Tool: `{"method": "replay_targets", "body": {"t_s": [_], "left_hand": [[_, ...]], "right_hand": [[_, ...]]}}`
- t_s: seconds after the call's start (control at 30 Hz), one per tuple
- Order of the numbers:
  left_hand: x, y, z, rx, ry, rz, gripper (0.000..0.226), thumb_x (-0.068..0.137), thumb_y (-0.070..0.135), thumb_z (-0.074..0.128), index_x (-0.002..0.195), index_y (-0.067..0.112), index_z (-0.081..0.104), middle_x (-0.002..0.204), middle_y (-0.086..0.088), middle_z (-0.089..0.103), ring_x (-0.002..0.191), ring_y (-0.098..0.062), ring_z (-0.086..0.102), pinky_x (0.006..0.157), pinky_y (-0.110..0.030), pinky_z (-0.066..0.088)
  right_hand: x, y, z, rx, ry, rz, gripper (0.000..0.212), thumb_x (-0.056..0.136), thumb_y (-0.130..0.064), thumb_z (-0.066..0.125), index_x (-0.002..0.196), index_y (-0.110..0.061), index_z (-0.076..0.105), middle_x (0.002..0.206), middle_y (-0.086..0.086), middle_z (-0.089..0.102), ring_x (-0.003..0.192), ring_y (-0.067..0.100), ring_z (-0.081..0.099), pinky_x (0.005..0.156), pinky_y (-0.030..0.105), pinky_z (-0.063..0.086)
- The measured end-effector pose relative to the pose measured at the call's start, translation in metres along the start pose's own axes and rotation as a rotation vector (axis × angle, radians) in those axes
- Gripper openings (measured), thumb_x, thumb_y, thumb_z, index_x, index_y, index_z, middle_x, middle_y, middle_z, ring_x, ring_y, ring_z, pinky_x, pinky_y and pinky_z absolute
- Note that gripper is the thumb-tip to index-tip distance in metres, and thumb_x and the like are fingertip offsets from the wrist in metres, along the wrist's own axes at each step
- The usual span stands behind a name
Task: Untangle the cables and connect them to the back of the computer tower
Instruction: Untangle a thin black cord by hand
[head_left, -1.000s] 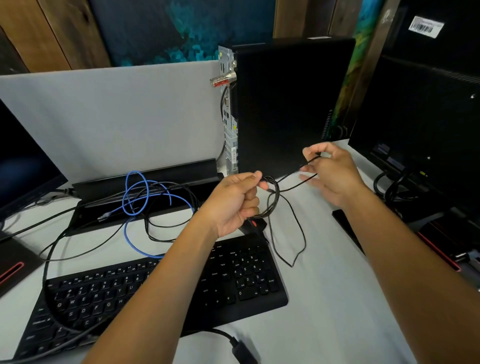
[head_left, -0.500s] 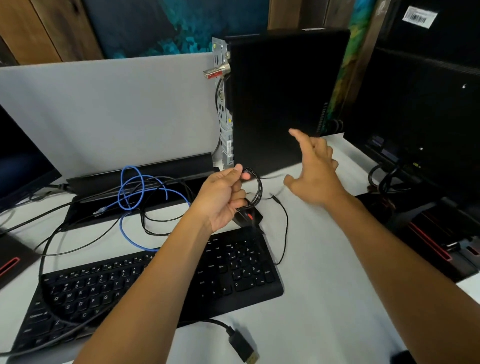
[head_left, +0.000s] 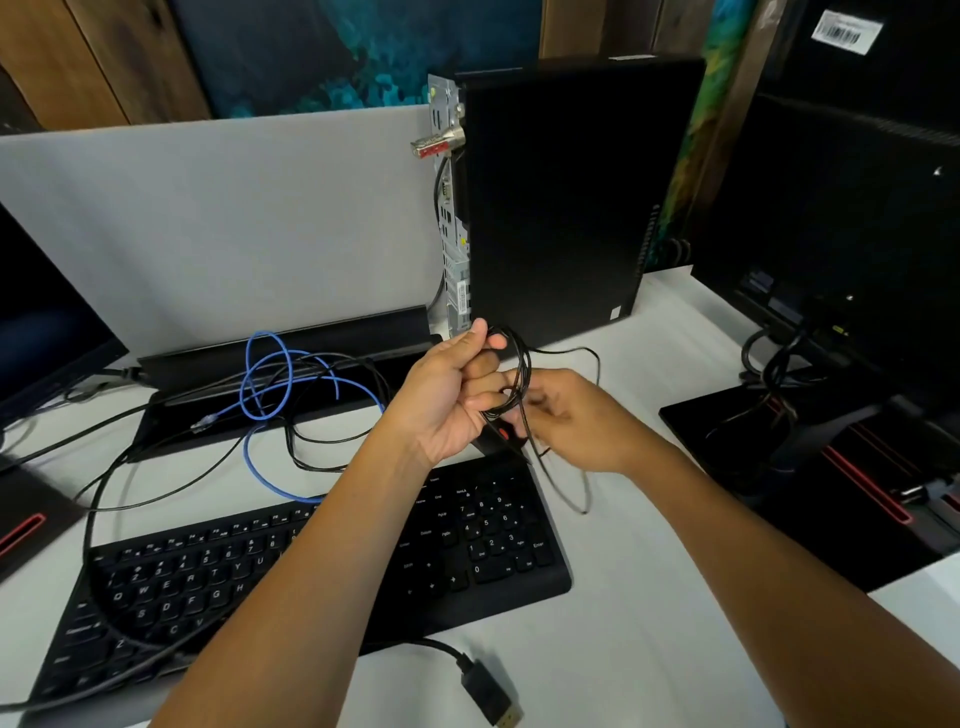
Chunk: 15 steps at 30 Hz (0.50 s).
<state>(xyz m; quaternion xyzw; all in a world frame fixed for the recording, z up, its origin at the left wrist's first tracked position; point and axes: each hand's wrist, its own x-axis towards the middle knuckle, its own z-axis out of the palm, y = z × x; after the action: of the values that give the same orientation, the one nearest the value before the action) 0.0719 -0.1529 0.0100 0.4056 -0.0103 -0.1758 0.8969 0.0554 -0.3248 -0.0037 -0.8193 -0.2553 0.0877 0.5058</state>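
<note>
The left hand (head_left: 449, 397) is raised over the keyboard (head_left: 467, 551), fingers clenched on a coiled thin black cable (head_left: 519, 379) near the computer tower (head_left: 566, 197). The right hand (head_left: 582, 423) meets it, blurred, apparently pinching a strand. Key legends are readable.

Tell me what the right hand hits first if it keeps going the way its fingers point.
The right hand points left; its blurred fingers are already at the black cable loops. Just beyond is the left hand gripping them, though depth is hard to judge.
</note>
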Motion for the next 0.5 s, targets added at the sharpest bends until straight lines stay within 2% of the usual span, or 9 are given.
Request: {"method": "replay_targets", "body": {"t_s": [0.07, 0.13, 0.2, 0.23, 0.27, 0.33, 0.37, 0.43, 0.5], "left_hand": [[-0.001, 0.004, -0.006, -0.006, 0.009, 0.002, 0.029, 0.106, 0.028, 0.048, 0.088, 0.008, 0.059, 0.06, 0.007, 0.016, 0.041, -0.003, 0.022, 0.034, -0.016, 0.027], [-0.003, 0.01, -0.013, 0.011, 0.038, 0.014, 0.03, 0.107, 0.028, 0.047, 0.086, 0.009, 0.058, 0.058, 0.008, 0.018, 0.042, -0.003, 0.02, 0.033, -0.016, 0.027], [-0.006, 0.013, -0.019, 0.038, 0.06, 0.029, 0.031, 0.107, 0.028, 0.046, 0.085, 0.01, 0.058, 0.06, 0.007, 0.015, 0.043, -0.004, 0.017, 0.034, -0.016, 0.025], [-0.007, 0.014, -0.019, 0.051, 0.062, 0.031, 0.031, 0.107, 0.028, 0.046, 0.085, 0.01, 0.058, 0.059, 0.007, 0.014, 0.043, -0.004, 0.017, 0.034, -0.016, 0.025], [-0.008, 0.014, -0.02, 0.058, 0.063, 0.035, 0.031, 0.107, 0.028, 0.046, 0.085, 0.01, 0.058, 0.057, 0.008, 0.016, 0.042, -0.004, 0.018, 0.034, -0.016, 0.025], [-0.006, 0.012, -0.019, 0.059, 0.073, 0.049, 0.031, 0.107, 0.029, 0.047, 0.085, 0.01, 0.058, 0.056, 0.008, 0.02, 0.041, -0.004, 0.02, 0.035, -0.016, 0.024], [-0.005, 0.01, -0.017, 0.058, 0.085, 0.058, 0.031, 0.107, 0.029, 0.047, 0.086, 0.009, 0.059, 0.056, 0.008, 0.021, 0.042, -0.004, 0.021, 0.036, -0.017, 0.025], [-0.002, 0.006, -0.014, 0.066, 0.121, 0.081, 0.032, 0.108, 0.028, 0.046, 0.088, 0.008, 0.06, 0.057, 0.007, 0.022, 0.043, -0.005, 0.021, 0.036, -0.017, 0.025], [0.0, 0.001, -0.01, 0.08, 0.161, 0.094, 0.033, 0.108, 0.028, 0.046, 0.087, 0.007, 0.061, 0.059, 0.005, 0.021, 0.044, -0.006, 0.02, 0.036, -0.018, 0.025]], "right_hand": [[-0.001, 0.002, -0.011, -0.078, 0.139, 0.021, 0.019, 0.101, -0.008, 0.06, 0.093, -0.014, 0.076, 0.058, -0.022, 0.059, 0.054, 0.0, 0.051, 0.058, 0.014, 0.039], [0.0, 0.023, -0.031, -0.179, 0.453, 0.118, 0.018, 0.1, -0.007, 0.061, 0.092, -0.008, 0.078, 0.07, -0.022, 0.069, 0.067, 0.0, 0.063, 0.066, 0.012, 0.045], [0.001, 0.049, -0.053, -0.331, 0.717, 0.389, 0.024, 0.098, -0.011, 0.058, 0.083, -0.006, 0.076, 0.088, 0.006, 0.076, 0.088, 0.027, 0.07, 0.079, 0.028, 0.054], [-0.001, 0.057, -0.061, -0.412, 0.747, 0.55, 0.026, 0.097, -0.015, 0.055, 0.079, -0.006, 0.071, 0.09, 0.017, 0.072, 0.086, 0.037, 0.066, 0.076, 0.033, 0.055], [-0.003, 0.061, -0.065, -0.521, 0.714, 0.671, 0.025, 0.096, -0.017, 0.054, 0.079, -0.005, 0.068, 0.092, 0.021, 0.068, 0.081, 0.039, 0.062, 0.071, 0.035, 0.055], [-0.005, 0.06, -0.065, -0.739, 0.613, 0.758, 0.02, 0.096, -0.019, 0.053, 0.092, -0.007, 0.068, 0.1, 0.02, 0.065, 0.079, 0.036, 0.057, 0.068, 0.036, 0.051], [-0.005, 0.058, -0.063, -0.814, 0.58, 0.745, 0.021, 0.096, -0.02, 0.055, 0.106, -0.008, 0.069, 0.107, 0.019, 0.063, 0.086, 0.036, 0.057, 0.07, 0.037, 0.05], [-0.002, 0.048, -0.055, -0.956, 0.522, 0.632, 0.048, 0.094, -0.023, 0.061, 0.141, -0.015, 0.053, 0.125, 0.018, 0.051, 0.11, 0.038, 0.051, 0.085, 0.044, 0.048], [0.002, 0.035, -0.046, -0.987, 0.485, 0.424, 0.075, 0.088, -0.02, 0.068, 0.154, -0.026, 0.034, 0.139, 0.012, 0.037, 0.122, 0.034, 0.039, 0.1, 0.045, 0.041]]}}
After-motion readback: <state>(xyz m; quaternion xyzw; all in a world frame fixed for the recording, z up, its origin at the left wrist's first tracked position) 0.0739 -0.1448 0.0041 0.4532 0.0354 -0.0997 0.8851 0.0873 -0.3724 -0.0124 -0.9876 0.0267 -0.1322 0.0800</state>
